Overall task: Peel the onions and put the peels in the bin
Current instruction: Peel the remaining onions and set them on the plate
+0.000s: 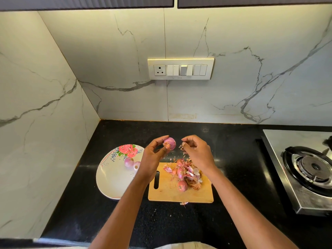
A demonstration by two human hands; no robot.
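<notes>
A black table (179, 223) runs into a corner of white marble-look wall, under dark cupboards. Above its middle, the left hand (154, 155) holds a small pink onion (170, 141) up in the air, fingertips and thumb closed around it, with a scrap of skin hanging at the thumb. Just beside it, the right hand (196, 151) has its fingers curled together, pinching a thin flake of peel (181, 146); the two hands are near each other but not touching. Below them a wooden board (168, 193) lies on the table with its slot handle to the left. On the board's far right part sits a heap of peels (188, 174), with at least one unpeeled onion (182, 186) at the heap's near edge; others may be mixed into the heap, but that is hard to tell. A few peel bits lie on the table beyond the board's far edge, and one scrap (184, 203) lies at its near edge. Left of the board, touching or just under the left wrist in view, is a white plate (111, 182) with a rose print, holding two peeled onions (132, 163) near its right rim. At the table's right edge stands a steel stove (287, 141) with a black burner ring. A switch panel (181, 68) with a socket is on the back wall.
</notes>
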